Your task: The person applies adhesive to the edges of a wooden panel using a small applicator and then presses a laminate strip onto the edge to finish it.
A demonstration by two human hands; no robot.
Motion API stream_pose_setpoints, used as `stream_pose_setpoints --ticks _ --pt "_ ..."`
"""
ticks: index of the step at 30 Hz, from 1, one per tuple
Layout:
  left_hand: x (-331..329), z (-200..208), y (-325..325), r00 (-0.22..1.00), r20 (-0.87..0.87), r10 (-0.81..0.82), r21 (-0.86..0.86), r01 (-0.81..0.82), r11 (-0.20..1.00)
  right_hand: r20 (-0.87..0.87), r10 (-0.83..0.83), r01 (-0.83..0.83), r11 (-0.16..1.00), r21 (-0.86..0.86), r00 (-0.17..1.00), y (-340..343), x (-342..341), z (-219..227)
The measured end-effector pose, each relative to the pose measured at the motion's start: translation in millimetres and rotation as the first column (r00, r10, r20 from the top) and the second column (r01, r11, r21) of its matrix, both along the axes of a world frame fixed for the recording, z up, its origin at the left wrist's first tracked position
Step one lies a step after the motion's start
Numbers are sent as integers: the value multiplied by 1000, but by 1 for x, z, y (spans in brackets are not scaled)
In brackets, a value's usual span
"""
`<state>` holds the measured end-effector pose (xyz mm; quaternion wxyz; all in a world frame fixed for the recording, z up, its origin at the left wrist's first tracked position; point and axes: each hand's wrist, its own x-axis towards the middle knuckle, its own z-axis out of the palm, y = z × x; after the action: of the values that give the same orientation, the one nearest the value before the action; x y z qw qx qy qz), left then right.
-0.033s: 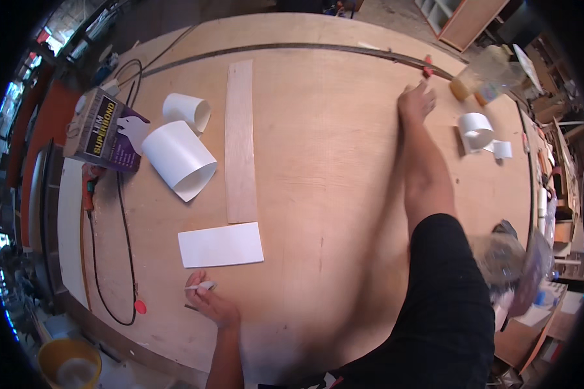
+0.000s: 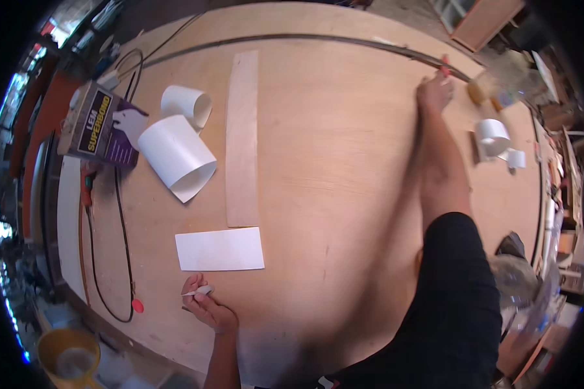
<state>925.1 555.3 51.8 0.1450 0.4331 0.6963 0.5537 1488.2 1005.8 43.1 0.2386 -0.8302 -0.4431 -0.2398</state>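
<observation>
My left hand [image 2: 207, 310] is at the near left of the plywood table, its fingers pinched round a small white-and-grey piece [image 2: 204, 290] whose kind I cannot make out. Just beyond it lies a white rectangular panel [image 2: 219, 249]. A long thin wood strip [image 2: 242, 139] runs away from the panel's far edge. My right arm stretches to the far right corner, where my right hand [image 2: 436, 93] has its fingertips at a slim red object [image 2: 445, 65]. Blur hides whether the fingers have closed on it.
White curled sheets [image 2: 177, 150] and a purple-and-grey adhesive can [image 2: 100, 126] stand at left, near a black cable [image 2: 124, 227] and an orange-red tool [image 2: 87, 189]. A white roll [image 2: 493, 136] and clear plastic jugs [image 2: 499, 84] are at right. A yellow bucket [image 2: 68, 340] sits below left.
The view has shifted slightly, moving the right-side things rightward in the picture. My right hand is a little nearer the red object. My left hand keeps its pinch on the small piece.
</observation>
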Motion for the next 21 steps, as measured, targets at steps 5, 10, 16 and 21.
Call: stream_pose_setpoints --ticks 5,10,16,21 --pt "-2 -23 14 998 70 5 166 -16 986 -7 -146 141 964 -226 989 96 165 -5" --pt "-6 -3 7 998 -40 -40 93 44 995 1 -139 136 964 -229 990 109 151 -44" --pt "-15 -7 -6 992 -112 -60 60 67 996 -18 -1 -2 989 -148 1000 62 110 -22" --pt "-11 6 -5 997 -40 -64 10 64 998 -94 -125 96 961 -260 988 -23 21 20"
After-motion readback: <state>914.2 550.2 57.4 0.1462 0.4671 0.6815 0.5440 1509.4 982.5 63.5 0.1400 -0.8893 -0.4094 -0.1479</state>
